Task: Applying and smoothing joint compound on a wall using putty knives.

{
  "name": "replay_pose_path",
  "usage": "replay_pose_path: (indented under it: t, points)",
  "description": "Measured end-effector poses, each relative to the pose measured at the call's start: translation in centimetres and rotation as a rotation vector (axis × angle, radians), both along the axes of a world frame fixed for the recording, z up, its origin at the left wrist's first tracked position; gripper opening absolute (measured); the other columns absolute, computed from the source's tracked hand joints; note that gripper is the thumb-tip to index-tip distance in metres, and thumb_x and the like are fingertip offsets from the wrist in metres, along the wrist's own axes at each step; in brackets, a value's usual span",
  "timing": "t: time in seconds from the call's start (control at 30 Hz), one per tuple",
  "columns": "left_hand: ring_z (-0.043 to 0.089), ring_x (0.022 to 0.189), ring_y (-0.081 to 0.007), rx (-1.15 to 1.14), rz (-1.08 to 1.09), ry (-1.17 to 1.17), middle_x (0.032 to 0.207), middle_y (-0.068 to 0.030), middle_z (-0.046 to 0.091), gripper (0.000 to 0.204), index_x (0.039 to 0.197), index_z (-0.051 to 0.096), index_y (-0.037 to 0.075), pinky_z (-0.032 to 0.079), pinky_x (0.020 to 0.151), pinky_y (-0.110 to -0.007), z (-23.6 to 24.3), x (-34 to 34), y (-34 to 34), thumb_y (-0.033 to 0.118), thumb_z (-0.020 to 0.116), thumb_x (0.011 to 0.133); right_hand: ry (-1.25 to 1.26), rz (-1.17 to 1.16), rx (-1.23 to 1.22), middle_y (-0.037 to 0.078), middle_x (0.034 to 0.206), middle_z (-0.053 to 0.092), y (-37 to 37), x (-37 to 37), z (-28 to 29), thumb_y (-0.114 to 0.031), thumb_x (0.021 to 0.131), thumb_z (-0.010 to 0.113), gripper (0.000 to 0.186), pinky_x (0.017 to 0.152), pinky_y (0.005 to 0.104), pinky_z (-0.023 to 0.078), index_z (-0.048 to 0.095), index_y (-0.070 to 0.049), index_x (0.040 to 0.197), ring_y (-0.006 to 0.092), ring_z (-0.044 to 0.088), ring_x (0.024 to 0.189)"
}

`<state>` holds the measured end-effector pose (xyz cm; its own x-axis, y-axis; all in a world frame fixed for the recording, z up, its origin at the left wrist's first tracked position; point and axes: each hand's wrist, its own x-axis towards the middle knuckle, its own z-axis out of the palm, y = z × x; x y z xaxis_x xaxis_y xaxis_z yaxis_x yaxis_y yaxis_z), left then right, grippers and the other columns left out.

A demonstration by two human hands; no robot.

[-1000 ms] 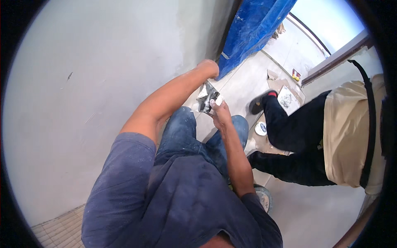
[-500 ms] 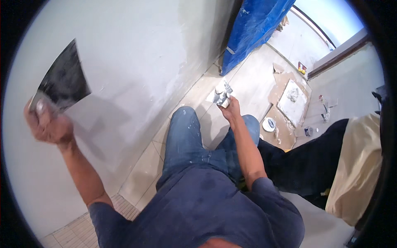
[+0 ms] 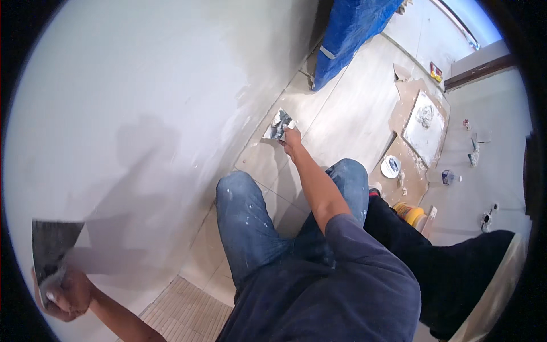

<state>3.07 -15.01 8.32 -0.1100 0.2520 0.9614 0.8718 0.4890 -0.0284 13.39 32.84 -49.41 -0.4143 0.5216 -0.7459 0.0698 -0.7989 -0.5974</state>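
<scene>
A small red and yellow packet [image 3: 436, 72] lay on the floor [image 3: 353, 114] near the far wall. A yellow tub [image 3: 411, 213] stood beside the flattened cardboard [image 3: 405, 108].

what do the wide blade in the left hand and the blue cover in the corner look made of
Wide blade: probably steel, a thin flat dark-grey sheet, smeared pale where the left hand holds it. Blue cover: likely plastic tarp, glossy and creased.

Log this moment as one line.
left hand: broad knife against wall | right hand: small putty knife | kneeling
</scene>
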Motion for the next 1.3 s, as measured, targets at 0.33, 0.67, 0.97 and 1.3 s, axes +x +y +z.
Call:
replay_pose_path:
  t: [0.33, 0.67, 0.97, 1.3]
  points:
    - [0.066, 0.086, -0.0224, -0.276, 0.652, 0.326, 0.098, -0.0079, 0.065, 0.055, 0.102, 0.063, 0.0, 0.056, 0.078, -0.033, 2.3, -0.3, -6.9, 0.027, 0.091, 0.063, -0.045, -0.084, 0.209, 0.012, 0.089, 0.07, -2.0, -6.4, -6.3, -0.011, 0.091, 0.054, 0.024, 0.067, 0.0411, 0.053, 0.068, 0.0, 0.108, 0.0249, 0.067, 0.078]
    - [0.065, 0.094, -0.021, -0.229, 0.565, 0.213, 0.108, -0.0089, 0.064, 0.072, 0.115, 0.055, -0.002, 0.056, 0.084, -0.032, 1.0, -1.6, -9.7, 0.024, 0.094, 0.061, -0.321, -0.234, 0.387, 0.029, 0.102, 0.064, -3.5, -11.7, 2.9, -0.032, 0.095, 0.058, 0.047, 0.09, 0.0475, 0.047, 0.06, 0.009, 0.118, 0.0421, 0.062, 0.1]
    - [0.066, 0.099, -0.0238, -0.161, 0.415, 0.137, 0.113, -0.0135, 0.065, 0.062, 0.117, 0.055, -0.006, 0.057, 0.087, -0.033, 0.3, -1.1, -5.8, 0.011, 0.09, 0.068, -0.168, -0.163, 0.978, 0.024, 0.11, 0.061, -10.7, -4.1, 14.4, -0.014, 0.096, 0.056, 0.032, 0.094, 0.0467, 0.044, 0.058, 0.004, 0.123, 0.0412, 0.058, 0.105]
    - [0.065, 0.093, -0.0244, -0.055, 0.319, 0.04, 0.111, -0.014, 0.061, 0.043, 0.114, 0.055, -0.005, 0.056, 0.085, -0.036, 0.8, -2.8, -12.1, 0.016, 0.074, 0.082, -0.411, -0.015, 0.374, 0.03, 0.115, 0.066, -1.7, -8.2, -6.6, -0.025, 0.098, 0.047, 0.039, 0.093, 0.0493, 0.048, 0.065, 0.003, 0.119, 0.046, 0.062, 0.11]
